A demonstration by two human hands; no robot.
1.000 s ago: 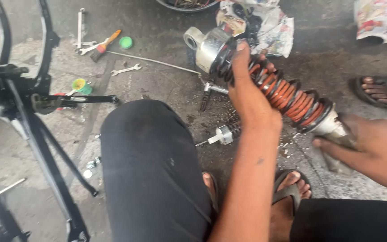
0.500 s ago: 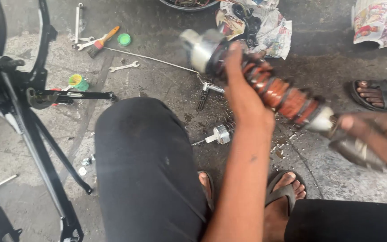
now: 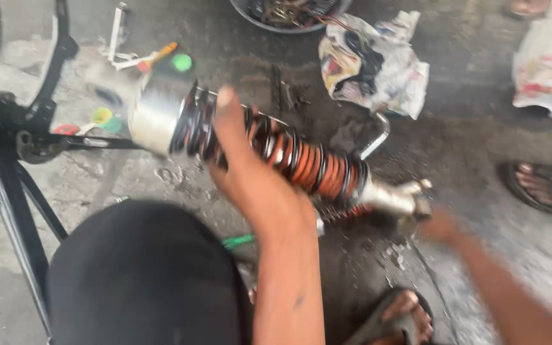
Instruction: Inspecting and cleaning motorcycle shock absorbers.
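the shock absorber lies slantwise above the concrete floor, its silver canister end raised to the upper left and its metal eye end lower to the right. it looks heavy and rigid, with a stiff orange coil spring around greasy metal, so it would likely slip in a loose grip; the coils and the bare body beside them seem the surest places to hold. the left hand wraps the shock absorber at mid-length, fingers curled closed over the coils, thumb upward. the right hand is at the lower end of the shock absorber, too blurred to tell whether its fingers are closed on it. beyond the shock absorber lies crumpled newspaper; left of it stands a black frame, with small tools above the canister end.
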